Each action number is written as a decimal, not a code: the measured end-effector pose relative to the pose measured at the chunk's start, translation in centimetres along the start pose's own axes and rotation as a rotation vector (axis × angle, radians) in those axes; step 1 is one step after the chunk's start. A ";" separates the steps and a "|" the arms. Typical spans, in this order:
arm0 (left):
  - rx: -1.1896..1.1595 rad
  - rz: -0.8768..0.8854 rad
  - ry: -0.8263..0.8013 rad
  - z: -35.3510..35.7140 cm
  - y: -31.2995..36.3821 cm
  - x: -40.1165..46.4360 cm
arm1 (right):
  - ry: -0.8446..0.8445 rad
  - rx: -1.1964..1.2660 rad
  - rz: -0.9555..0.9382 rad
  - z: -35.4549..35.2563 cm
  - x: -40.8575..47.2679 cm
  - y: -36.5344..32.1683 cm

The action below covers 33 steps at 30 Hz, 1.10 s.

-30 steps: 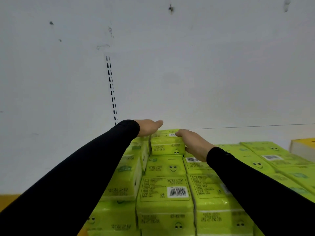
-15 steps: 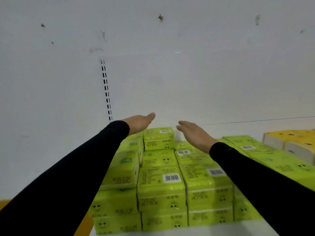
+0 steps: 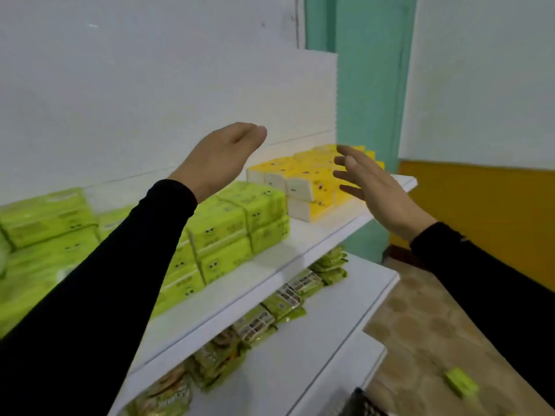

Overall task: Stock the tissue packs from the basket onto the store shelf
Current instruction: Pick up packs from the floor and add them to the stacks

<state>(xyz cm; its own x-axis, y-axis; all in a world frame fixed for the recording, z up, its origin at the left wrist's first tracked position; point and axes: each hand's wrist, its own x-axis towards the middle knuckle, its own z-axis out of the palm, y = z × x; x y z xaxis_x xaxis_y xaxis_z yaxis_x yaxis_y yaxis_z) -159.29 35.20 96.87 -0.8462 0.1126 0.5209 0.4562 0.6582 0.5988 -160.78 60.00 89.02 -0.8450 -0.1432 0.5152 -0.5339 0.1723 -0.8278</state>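
Lime-green tissue packs (image 3: 240, 217) stand stacked in rows on the white upper shelf (image 3: 303, 244). My left hand (image 3: 222, 157) hovers in the air above them, empty, fingers loosely together. To the right, my right hand (image 3: 375, 190) is raised with fingers spread, holding nothing, in front of a stack of yellow tissue packs (image 3: 303, 181). One green pack (image 3: 461, 382) lies on the floor at the lower right. A dark basket corner (image 3: 360, 403) shows at the bottom edge.
Lower white shelves (image 3: 345, 301) carry rows of green wrapped snack packets (image 3: 270, 310). A teal pillar (image 3: 366, 115) and a white-and-orange wall (image 3: 480, 205) stand to the right. Patterned floor (image 3: 420, 325) lies beyond the shelf ends.
The view has swung right and back from the shelf. Both hands have lifted off the green packs and now hang in the air, empty.
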 end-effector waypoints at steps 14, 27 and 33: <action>-0.361 0.114 -0.308 40.3 20.2 -6.3 | 0.379 -0.230 0.278 -36.6 -25.5 7.9; -0.532 -0.078 -0.660 65.2 27.6 -7.9 | 0.535 -0.285 0.584 -55.4 -36.9 17.3; -0.615 -0.181 -0.845 80.3 27.7 -4.4 | 0.566 -0.317 0.787 -63.3 -36.1 26.3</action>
<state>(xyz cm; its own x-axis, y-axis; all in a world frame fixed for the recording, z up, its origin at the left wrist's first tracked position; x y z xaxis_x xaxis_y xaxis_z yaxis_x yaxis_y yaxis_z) -165.04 112.76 62.33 -0.7243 0.6871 -0.0579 0.1649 0.2542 0.9530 -146.19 131.39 62.68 -0.8061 0.5895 -0.0527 0.2655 0.2805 -0.9224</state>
